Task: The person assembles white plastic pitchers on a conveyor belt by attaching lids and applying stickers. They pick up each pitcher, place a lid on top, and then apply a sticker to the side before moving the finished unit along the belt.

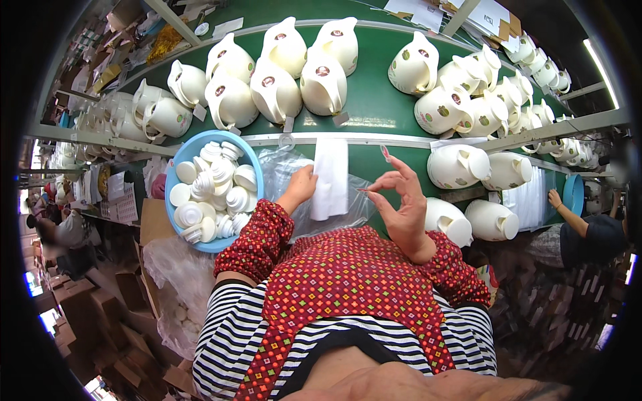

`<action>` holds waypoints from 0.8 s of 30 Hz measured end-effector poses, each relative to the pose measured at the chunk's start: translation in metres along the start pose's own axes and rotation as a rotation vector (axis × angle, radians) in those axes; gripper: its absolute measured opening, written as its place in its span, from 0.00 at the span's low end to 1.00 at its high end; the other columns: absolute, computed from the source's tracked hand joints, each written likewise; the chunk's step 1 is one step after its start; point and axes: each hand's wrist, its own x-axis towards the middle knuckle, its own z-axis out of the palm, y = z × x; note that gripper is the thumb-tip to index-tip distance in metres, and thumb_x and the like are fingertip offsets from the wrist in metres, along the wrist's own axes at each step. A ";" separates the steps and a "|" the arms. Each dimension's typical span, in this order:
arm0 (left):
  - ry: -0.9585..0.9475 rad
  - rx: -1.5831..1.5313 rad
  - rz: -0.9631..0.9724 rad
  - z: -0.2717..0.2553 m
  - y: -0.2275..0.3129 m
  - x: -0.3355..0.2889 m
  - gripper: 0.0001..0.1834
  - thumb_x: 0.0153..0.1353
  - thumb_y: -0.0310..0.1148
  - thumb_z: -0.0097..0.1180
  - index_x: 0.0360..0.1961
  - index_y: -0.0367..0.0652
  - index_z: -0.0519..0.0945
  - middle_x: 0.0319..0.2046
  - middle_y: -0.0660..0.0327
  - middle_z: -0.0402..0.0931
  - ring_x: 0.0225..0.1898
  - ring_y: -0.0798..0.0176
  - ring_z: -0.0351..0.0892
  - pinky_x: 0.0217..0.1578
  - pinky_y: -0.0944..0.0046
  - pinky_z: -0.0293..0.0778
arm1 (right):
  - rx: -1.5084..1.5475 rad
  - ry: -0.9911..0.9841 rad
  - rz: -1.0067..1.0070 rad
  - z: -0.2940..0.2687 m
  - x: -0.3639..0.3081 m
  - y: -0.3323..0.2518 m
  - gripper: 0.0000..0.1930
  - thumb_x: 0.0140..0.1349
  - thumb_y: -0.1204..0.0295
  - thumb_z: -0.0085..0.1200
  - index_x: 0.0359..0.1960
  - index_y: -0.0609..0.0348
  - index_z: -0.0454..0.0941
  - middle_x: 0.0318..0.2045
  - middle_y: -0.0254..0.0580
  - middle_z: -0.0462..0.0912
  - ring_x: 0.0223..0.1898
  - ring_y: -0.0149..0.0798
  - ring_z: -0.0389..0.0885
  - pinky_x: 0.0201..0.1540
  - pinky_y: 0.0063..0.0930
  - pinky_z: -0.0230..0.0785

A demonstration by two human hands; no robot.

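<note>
My left hand (pixel 299 186) is closed, its bent fingertips at the left edge of a white folded sheet (pixel 330 180) that lies over clear plastic bags (pixel 273 164). Right of the sheet, my right hand (pixel 403 208) is raised, palm toward me, with thumb and forefinger brought together. Something small and dark reddish shows at that pinch, too small to name. Another small pinkish-red piece (pixel 386 154) shows at the tip of an extended finger. To the left, a light blue basin (pixel 257 155) holds many white stoppers (pixel 219 171). Cream jugs (pixel 448 222) lie just right of my right hand.
Rows of cream jugs (pixel 276 92) stand on the green table (pixel 372 100) beyond a metal rail (pixel 394 141). A clear ring (pixel 286 142) lies by the rail. At right, a co-worker's arm (pixel 570 212) reaches toward another blue basin (pixel 573 194). Cardboard boxes (pixel 87 311) fill the lower left.
</note>
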 end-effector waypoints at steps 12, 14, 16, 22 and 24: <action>0.498 0.616 0.499 -0.150 0.092 0.164 0.48 0.41 0.37 0.82 0.67 0.49 0.74 0.76 0.41 0.52 0.79 0.36 0.50 0.76 0.33 0.50 | -0.028 0.160 0.225 -0.042 0.008 0.023 0.11 0.57 0.83 0.70 0.40 0.62 0.85 0.54 0.46 0.83 0.57 0.37 0.80 0.66 0.37 0.67; 0.343 0.749 0.521 -0.161 0.103 0.196 0.39 0.40 0.46 0.80 0.56 0.44 0.84 0.76 0.41 0.55 0.81 0.37 0.46 0.77 0.31 0.46 | 0.057 0.206 0.316 -0.048 0.009 0.025 0.10 0.57 0.82 0.70 0.40 0.62 0.85 0.53 0.45 0.83 0.60 0.37 0.78 0.68 0.37 0.64; 0.203 0.828 0.571 -0.170 0.107 0.218 0.33 0.42 0.49 0.78 0.48 0.42 0.89 0.75 0.42 0.58 0.81 0.38 0.46 0.77 0.29 0.46 | 0.143 0.246 0.387 -0.055 0.010 0.026 0.10 0.58 0.82 0.69 0.41 0.62 0.85 0.52 0.43 0.83 0.62 0.38 0.77 0.70 0.37 0.62; 0.356 0.570 0.687 -0.150 0.098 0.225 0.22 0.48 0.47 0.73 0.40 0.42 0.92 0.69 0.43 0.67 0.74 0.39 0.59 0.73 0.35 0.55 | 0.147 0.305 0.352 -0.073 0.016 0.033 0.24 0.61 0.83 0.68 0.59 0.69 0.74 0.44 0.38 0.85 0.55 0.32 0.79 0.70 0.33 0.62; 0.482 0.307 0.693 -0.138 0.075 0.209 0.20 0.52 0.45 0.72 0.43 0.44 0.92 0.66 0.44 0.69 0.70 0.39 0.64 0.71 0.39 0.59 | 0.233 0.333 0.349 -0.074 0.026 0.024 0.32 0.62 0.84 0.67 0.67 0.72 0.66 0.39 0.37 0.86 0.51 0.30 0.81 0.68 0.31 0.64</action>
